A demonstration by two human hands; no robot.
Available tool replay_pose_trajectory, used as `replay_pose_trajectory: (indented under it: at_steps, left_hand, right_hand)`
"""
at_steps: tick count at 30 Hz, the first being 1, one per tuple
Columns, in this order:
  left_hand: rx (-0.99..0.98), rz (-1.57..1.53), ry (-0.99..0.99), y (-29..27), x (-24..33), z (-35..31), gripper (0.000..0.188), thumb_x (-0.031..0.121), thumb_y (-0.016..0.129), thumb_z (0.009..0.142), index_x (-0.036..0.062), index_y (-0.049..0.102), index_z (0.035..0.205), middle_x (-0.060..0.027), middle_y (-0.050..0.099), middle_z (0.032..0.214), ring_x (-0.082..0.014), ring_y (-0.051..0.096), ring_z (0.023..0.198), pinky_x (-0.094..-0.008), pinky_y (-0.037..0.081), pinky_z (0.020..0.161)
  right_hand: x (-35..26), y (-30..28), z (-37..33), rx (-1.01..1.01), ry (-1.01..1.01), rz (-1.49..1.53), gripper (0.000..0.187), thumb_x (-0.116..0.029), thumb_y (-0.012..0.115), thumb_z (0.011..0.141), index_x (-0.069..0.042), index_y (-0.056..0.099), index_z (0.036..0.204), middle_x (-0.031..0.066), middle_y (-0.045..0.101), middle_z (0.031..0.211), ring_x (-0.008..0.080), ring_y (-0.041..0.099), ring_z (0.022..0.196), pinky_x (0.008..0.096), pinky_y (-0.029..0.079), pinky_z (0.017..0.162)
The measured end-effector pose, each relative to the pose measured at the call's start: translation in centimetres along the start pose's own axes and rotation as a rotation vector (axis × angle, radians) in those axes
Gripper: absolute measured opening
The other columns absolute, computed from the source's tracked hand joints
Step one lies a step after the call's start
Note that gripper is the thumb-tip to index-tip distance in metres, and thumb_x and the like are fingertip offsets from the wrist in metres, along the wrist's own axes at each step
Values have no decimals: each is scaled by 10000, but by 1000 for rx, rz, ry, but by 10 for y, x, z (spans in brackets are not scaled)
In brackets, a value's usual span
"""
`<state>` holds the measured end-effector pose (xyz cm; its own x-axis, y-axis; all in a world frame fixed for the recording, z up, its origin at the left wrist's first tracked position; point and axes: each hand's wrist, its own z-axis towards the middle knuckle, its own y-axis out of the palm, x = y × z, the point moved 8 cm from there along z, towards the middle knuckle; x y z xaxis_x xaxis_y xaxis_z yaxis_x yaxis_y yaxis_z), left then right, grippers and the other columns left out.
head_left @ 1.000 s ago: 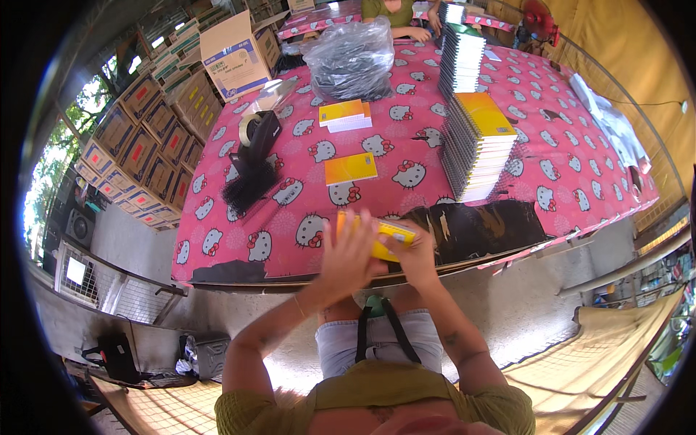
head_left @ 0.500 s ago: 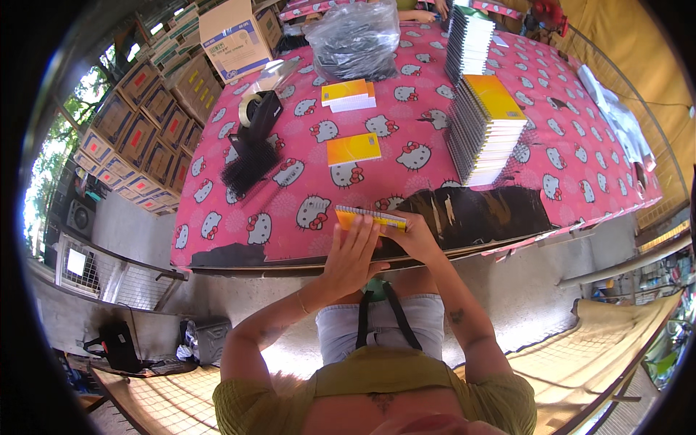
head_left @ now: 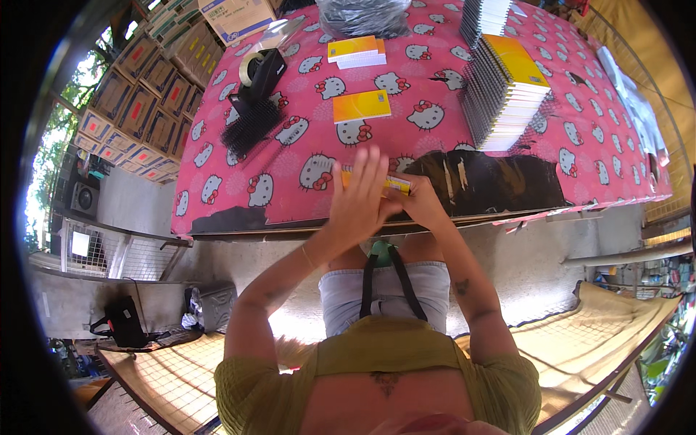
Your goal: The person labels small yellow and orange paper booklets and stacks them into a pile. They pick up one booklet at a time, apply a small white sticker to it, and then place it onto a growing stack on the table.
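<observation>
A small yellow notebook (head_left: 398, 184) is over the table's near edge, mostly covered by my hands. My right hand (head_left: 424, 205) grips its right end. Stretched fingers of my left hand (head_left: 358, 196) lie flat across its left part, slightly blurred. Just beyond, a yellow-orange booklet (head_left: 362, 107) lies alone on the pink cloth, with a small pile of similar booklets (head_left: 352, 48) behind it. To the right rises a tall stack of spiral-bound notebooks (head_left: 516, 69). Left of the booklets is a heap of black binding coils (head_left: 251, 128).
A black tape dispenser (head_left: 264, 78) stands behind the coils. Farther back are a clear plastic bag (head_left: 362, 18) with dark contents, a cardboard box (head_left: 235, 19) and another notebook stack (head_left: 484, 16). The pink tablecloth (head_left: 290, 206) is torn to black near the edge. Cartons (head_left: 134, 116) are piled at left.
The view has tipped, so the table sits higher in the picture. My left hand has raised and straightened its fingers over the notebook. My right hand keeps its grip.
</observation>
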<state>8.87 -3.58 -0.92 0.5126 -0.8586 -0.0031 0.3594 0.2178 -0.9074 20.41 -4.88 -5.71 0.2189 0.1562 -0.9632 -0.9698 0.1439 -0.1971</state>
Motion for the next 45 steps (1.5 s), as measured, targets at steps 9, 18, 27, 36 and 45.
replay_pose_trajectory:
  at_steps: [9, 18, 27, 36, 45]
  left_hand:
    - [106, 4, 75, -3, 14, -9, 813, 594, 446, 942, -9, 376, 1483, -193, 334, 1566, -351, 285, 1467, -649, 143, 1125]
    - [8, -133, 91, 13, 26, -35, 830, 582, 402, 967, -58, 325, 1489, -264, 279, 1571, -409, 230, 1483, -669, 103, 1133]
    - [174, -180, 36, -14, 17, -17, 616, 444, 473, 993, 31, 432, 1448, -162, 446, 1481, -318, 376, 1419, -663, 109, 1137]
    - [235, -358, 73, -33, -11, 13, 187, 179, 697, 878, 128, 680, 1057, -9, 689, 987, -209, 649, 1043, -636, 134, 1158]
    - [205, -370, 18, -41, -11, 14, 238, 169, 709, 854, 88, 664, 1073, -68, 656, 1004, -256, 608, 998, -434, 412, 926]
  right_hand:
    - [-17, -3, -2, 39, -73, -51, 256, -109, 692, 873, -6, 687, 1108, 185, 694, 820, 219, 657, 689, 335, 526, 692]
    - [-2, 3, 1, 44, -73, -104, 223, -64, 659, 846, 10, 681, 1056, 208, 694, 826, 313, 708, 730, 370, 533, 675]
    - [-6, 0, 2, 28, -56, -80, 267, -90, 686, 847, 25, 673, 1087, 216, 695, 826, 333, 713, 753, 368, 533, 683]
    - [-51, -45, -10, -65, -95, -80, 204, -47, 692, 903, 13, 707, 1097, 107, 731, 977, 140, 685, 931, 295, 539, 874]
    - [-73, -41, 6, -100, -249, -237, 75, 3, 677, 781, 12, 621, 831, 108, 676, 776, 204, 689, 732, 312, 534, 663]
